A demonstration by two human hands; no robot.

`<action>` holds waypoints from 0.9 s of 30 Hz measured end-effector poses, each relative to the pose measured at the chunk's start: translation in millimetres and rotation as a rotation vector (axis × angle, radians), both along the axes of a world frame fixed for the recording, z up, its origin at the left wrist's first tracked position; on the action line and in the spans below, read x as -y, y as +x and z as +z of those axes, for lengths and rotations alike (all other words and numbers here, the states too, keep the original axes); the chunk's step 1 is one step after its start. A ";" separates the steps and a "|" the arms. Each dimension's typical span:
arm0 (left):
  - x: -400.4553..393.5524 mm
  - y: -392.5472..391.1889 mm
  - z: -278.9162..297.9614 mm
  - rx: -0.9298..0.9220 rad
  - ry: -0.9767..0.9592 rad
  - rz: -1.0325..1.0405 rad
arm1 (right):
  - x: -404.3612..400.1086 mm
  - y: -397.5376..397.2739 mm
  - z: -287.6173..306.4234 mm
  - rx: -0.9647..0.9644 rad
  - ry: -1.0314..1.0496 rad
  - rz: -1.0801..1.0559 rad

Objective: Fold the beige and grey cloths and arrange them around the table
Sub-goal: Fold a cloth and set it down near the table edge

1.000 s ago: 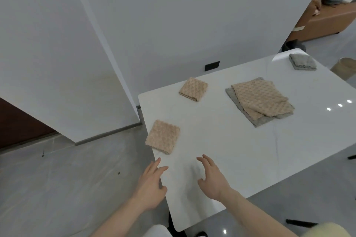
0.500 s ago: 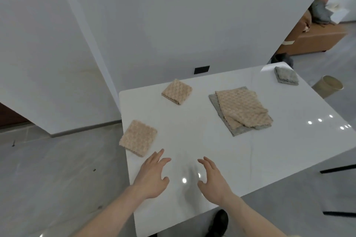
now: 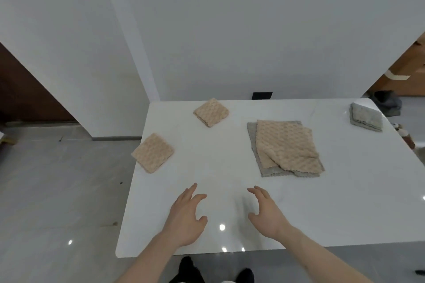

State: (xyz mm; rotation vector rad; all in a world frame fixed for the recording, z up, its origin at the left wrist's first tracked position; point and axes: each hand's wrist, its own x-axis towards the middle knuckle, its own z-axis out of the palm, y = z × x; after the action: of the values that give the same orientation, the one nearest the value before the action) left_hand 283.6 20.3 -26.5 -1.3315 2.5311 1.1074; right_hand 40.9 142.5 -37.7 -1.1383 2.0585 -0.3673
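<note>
On the white table [image 3: 230, 167], a folded beige cloth [image 3: 153, 152] lies at the left edge and another folded beige cloth [image 3: 211, 112] near the far edge. An unfolded beige cloth [image 3: 285, 145] lies on top of a spread grey cloth [image 3: 266, 171] right of centre. A folded grey cloth [image 3: 365, 117] sits at the far right corner. My left hand [image 3: 187, 215] and my right hand [image 3: 266, 212] hover over the near part of the table, fingers relaxed, holding nothing.
A white wall stands behind the table, with a black socket plate [image 3: 262, 95] just above the far edge. Grey tiled floor [image 3: 57, 190] lies to the left. Brown furniture [image 3: 404, 69] and dark items on the floor show at the far right.
The view has swung so the table lies squarer in front of me. Both hands stay empty over the near edge, now a little wider apart. The cloths have not moved.
</note>
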 end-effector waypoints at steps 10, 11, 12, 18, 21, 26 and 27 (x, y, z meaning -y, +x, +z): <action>-6.1 -27.4 -2.8 0.069 -0.003 -0.083 | -45.4 -33.8 6.7 -0.048 -0.095 -0.079; -10.1 -33.7 -3.1 0.080 0.009 -0.100 | -53.1 -37.6 4.9 -0.051 -0.080 -0.087; -16.2 -39.3 -2.4 0.075 0.019 -0.107 | -60.6 -40.5 3.5 -0.050 -0.064 -0.098; -37.5 -67.4 5.0 -0.004 0.014 -0.097 | -71.3 -67.6 3.4 -0.055 -0.059 -0.085; -39.6 -82.1 6.8 0.004 -0.003 -0.072 | -68.8 -85.6 3.8 -0.049 -0.069 -0.058; -52.0 -134.0 6.5 0.006 -0.035 -0.019 | -73.4 -139.6 4.8 -0.042 -0.074 0.009; -56.6 -147.6 5.3 0.009 -0.032 -0.015 | -75.5 -153.5 5.0 -0.042 -0.076 0.015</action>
State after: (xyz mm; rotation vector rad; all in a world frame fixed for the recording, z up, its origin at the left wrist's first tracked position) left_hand 136.0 76.9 -21.2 -1.3202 2.5588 1.0600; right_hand -112.6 218.0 -32.7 -1.2154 2.0869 -0.4203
